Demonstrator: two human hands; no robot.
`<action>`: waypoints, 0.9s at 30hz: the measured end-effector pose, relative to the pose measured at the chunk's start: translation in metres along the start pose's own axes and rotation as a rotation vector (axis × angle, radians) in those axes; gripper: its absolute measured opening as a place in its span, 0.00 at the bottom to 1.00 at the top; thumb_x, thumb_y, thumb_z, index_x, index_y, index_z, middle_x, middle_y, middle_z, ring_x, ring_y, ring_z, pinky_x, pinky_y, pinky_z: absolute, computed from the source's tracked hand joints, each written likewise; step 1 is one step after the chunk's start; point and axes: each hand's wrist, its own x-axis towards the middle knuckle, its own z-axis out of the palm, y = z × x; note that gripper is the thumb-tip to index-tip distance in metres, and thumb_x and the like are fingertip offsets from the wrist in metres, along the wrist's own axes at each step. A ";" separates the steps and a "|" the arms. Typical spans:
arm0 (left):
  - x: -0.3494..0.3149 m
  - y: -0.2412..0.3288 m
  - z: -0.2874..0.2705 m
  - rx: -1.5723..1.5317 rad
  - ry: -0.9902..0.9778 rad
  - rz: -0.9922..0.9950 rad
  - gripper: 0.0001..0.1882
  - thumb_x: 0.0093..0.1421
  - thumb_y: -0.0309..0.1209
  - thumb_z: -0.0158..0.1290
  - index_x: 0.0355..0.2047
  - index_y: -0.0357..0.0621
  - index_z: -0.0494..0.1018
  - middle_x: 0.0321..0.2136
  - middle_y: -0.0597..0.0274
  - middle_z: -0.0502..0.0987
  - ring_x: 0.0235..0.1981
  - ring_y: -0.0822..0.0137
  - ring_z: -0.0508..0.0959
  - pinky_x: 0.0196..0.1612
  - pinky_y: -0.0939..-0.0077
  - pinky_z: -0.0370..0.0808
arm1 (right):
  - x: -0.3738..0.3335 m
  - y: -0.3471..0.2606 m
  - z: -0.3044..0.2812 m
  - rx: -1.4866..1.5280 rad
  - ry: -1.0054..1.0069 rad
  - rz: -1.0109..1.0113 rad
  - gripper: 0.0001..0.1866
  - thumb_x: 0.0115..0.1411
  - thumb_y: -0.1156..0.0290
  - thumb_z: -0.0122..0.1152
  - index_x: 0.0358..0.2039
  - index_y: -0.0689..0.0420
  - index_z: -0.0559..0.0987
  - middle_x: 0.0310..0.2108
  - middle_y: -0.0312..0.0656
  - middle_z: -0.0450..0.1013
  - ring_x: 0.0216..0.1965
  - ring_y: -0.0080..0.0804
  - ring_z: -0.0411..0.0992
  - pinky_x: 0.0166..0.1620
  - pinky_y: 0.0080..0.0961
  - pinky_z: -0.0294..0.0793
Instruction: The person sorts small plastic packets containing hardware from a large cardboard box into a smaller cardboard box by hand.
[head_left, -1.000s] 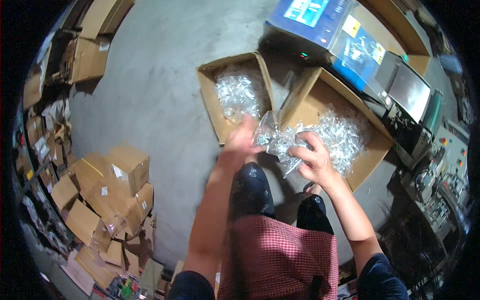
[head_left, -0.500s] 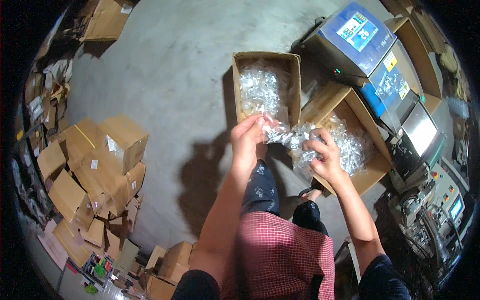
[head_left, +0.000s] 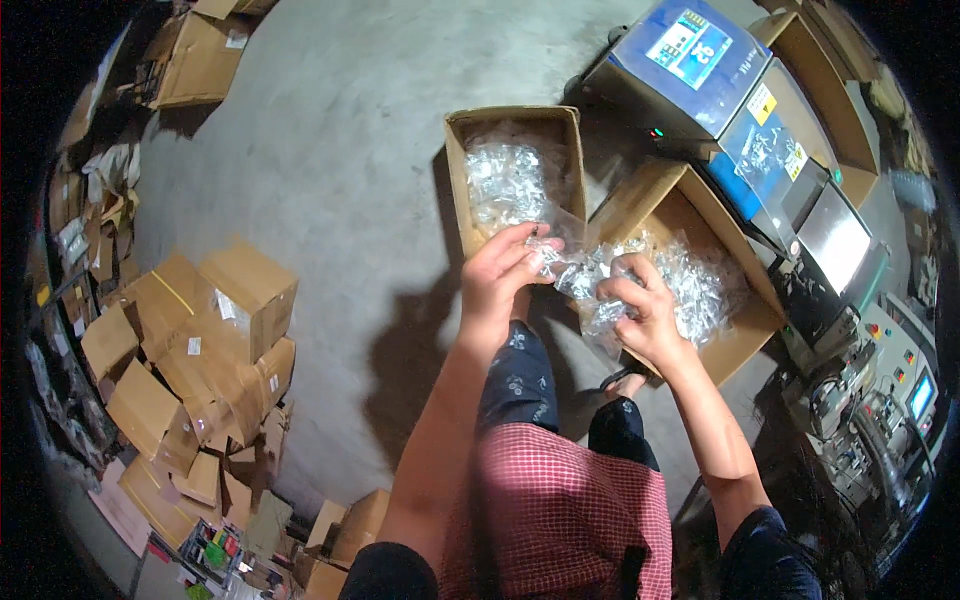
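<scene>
A string of clear plastic packets (head_left: 573, 278) with shiny metal-looking bits inside stretches between my hands. My left hand (head_left: 500, 278) pinches its left end, near the front edge of the far cardboard box (head_left: 455, 190). My right hand (head_left: 645, 312) curls its fingers round a bunch of the packets, above the left side of the nearer cardboard box (head_left: 752, 362). Loose clear packets (head_left: 505, 180) fill much of the far box. More packets (head_left: 703, 290) lie heaped in the nearer box. The small contents of the packets are too fine to make out.
At the right stands a blue-topped packing machine (head_left: 690, 70) with a lit screen and a sloping metal chute (head_left: 835, 245). Further right is a control panel (head_left: 905, 375). Stacked cardboard boxes (head_left: 190, 345) stand at the left, with more cartons (head_left: 205, 55) at the far left.
My left hand has turned slightly and its fingers have shifted along the packets. My right hand keeps its grip, a little further left. The whole view has shifted slightly.
</scene>
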 end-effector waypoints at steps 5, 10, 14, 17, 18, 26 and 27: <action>0.003 -0.006 0.012 -0.030 0.000 -0.024 0.16 0.59 0.20 0.50 0.49 0.28 0.71 0.42 0.50 0.80 0.40 0.68 0.79 0.41 0.79 0.77 | -0.007 0.004 -0.011 0.016 0.035 -0.013 0.23 0.35 0.82 0.55 0.36 0.53 0.80 0.45 0.48 0.69 0.49 0.49 0.70 0.50 0.36 0.72; 0.017 -0.013 0.005 0.120 0.139 0.084 0.17 0.61 0.22 0.50 0.50 0.28 0.69 0.45 0.48 0.77 0.43 0.62 0.79 0.44 0.71 0.79 | -0.025 0.012 -0.020 0.044 0.032 0.046 0.22 0.35 0.82 0.54 0.35 0.54 0.80 0.43 0.47 0.69 0.47 0.48 0.70 0.49 0.35 0.72; 0.045 0.017 0.018 -0.030 0.152 0.132 0.16 0.61 0.23 0.49 0.50 0.31 0.70 0.45 0.50 0.77 0.43 0.63 0.79 0.45 0.72 0.78 | -0.077 0.038 -0.021 0.032 0.131 0.122 0.20 0.32 0.79 0.55 0.31 0.55 0.81 0.40 0.45 0.70 0.43 0.45 0.72 0.45 0.32 0.72; 0.064 0.018 0.066 0.021 -0.011 -0.022 0.17 0.61 0.22 0.49 0.51 0.33 0.70 0.45 0.51 0.77 0.43 0.64 0.79 0.46 0.71 0.78 | -0.104 0.046 -0.025 0.090 0.100 0.246 0.20 0.34 0.78 0.56 0.33 0.54 0.80 0.39 0.45 0.70 0.42 0.46 0.71 0.45 0.34 0.72; 0.069 0.012 0.087 0.064 -0.083 -0.068 0.17 0.61 0.22 0.49 0.51 0.33 0.70 0.45 0.51 0.77 0.44 0.64 0.79 0.47 0.71 0.78 | -0.110 0.049 -0.029 0.094 0.085 0.272 0.20 0.35 0.78 0.56 0.34 0.53 0.80 0.39 0.46 0.69 0.43 0.47 0.71 0.47 0.35 0.72; 0.124 -0.043 0.243 0.012 -0.420 -0.106 0.30 0.61 0.27 0.54 0.61 0.28 0.59 0.49 0.50 0.76 0.47 0.66 0.77 0.49 0.72 0.75 | -0.111 0.070 -0.041 0.418 0.379 0.473 0.19 0.32 0.82 0.55 0.31 0.59 0.79 0.34 0.43 0.68 0.39 0.39 0.69 0.44 0.27 0.69; 0.127 -0.047 0.249 0.145 -0.437 -0.076 0.32 0.61 0.29 0.54 0.62 0.28 0.58 0.51 0.50 0.75 0.47 0.66 0.77 0.49 0.75 0.73 | -0.109 0.071 -0.046 0.409 0.412 0.465 0.19 0.32 0.82 0.55 0.30 0.59 0.79 0.34 0.43 0.68 0.39 0.38 0.69 0.44 0.27 0.69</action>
